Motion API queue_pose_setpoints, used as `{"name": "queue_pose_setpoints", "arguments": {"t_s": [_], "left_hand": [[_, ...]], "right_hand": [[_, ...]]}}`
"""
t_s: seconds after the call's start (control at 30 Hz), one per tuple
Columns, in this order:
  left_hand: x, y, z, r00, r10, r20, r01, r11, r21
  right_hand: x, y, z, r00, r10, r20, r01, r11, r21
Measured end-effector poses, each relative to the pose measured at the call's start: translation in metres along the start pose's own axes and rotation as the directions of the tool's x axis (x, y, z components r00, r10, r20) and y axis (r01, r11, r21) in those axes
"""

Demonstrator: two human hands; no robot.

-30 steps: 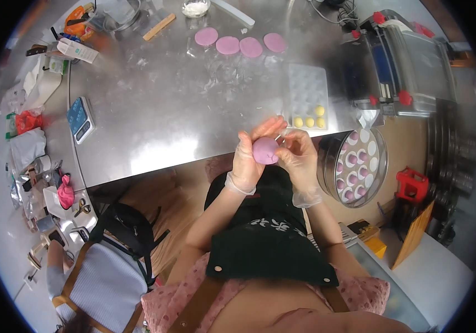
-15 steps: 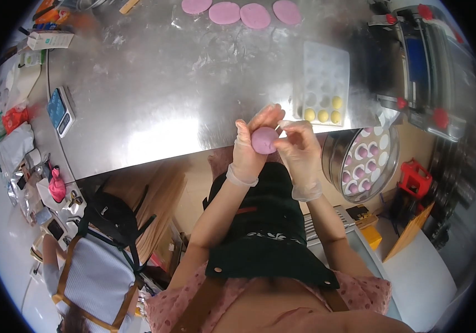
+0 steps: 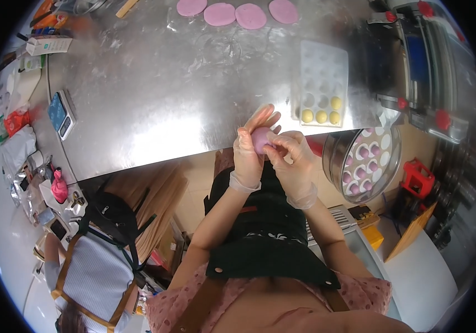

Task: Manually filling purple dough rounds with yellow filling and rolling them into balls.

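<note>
Both hands wear thin clear gloves and meet at the near edge of the steel table. A smooth pink dough ball (image 3: 260,139) rests in my left hand (image 3: 247,158), whose fingers curve round its far and left sides. From the right, my right hand (image 3: 296,161) presses thumb and fingertips together on the ball, covering part of it. Several flat pink dough discs (image 3: 250,16) lie in a row at the table's far side. To the right, a clear plastic tray (image 3: 310,69) with round hollows holds several yellow balls (image 3: 321,116) in its near part.
Right of my hands, below table height, a round metal steamer (image 3: 331,172) holds several pink dough pieces on white paper rounds. A kitchen scale (image 3: 61,114) lies at the table's left. Beyond the tray stands a machine (image 3: 432,72) with red knobs. Another person (image 3: 96,277) is at lower left.
My right fingers have moved inward over the dough ball and now cover more of its right side. The left fingers have closed in slightly round it.
</note>
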State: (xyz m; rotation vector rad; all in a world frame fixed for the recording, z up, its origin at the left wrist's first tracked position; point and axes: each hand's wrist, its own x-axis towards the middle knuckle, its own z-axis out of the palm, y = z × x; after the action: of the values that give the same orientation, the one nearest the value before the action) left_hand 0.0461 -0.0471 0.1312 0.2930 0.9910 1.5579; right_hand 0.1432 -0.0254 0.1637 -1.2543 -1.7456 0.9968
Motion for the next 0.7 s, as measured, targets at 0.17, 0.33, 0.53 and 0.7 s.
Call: {"name": "queue_pose_setpoints", "arguments": {"t_s": [0.17,0.33,0.53,0.7], "left_hand": [[-0.001,0.0,0.0,1.0,0.02,-0.008,-0.02,1.0,0.011],[0.0,0.005,-0.002,0.998,0.066,0.018,-0.066,0.997,0.05],[0.0,0.007,-0.007,0.999,0.045,-0.005,-0.044,0.998,0.05],[0.005,-0.005,-0.03,0.979,-0.184,0.09,0.193,0.975,-0.108]], "right_hand": [[-0.002,0.0,0.003,0.995,-0.097,-0.001,0.096,0.987,-0.126],[-0.003,-0.003,0.005,1.0,-0.005,-0.021,0.006,0.999,0.04],[0.0,-0.002,0.006,0.996,0.088,0.003,-0.088,0.993,0.085],[0.028,-0.003,0.0,0.939,-0.052,0.339,0.116,0.979,-0.17]]}}
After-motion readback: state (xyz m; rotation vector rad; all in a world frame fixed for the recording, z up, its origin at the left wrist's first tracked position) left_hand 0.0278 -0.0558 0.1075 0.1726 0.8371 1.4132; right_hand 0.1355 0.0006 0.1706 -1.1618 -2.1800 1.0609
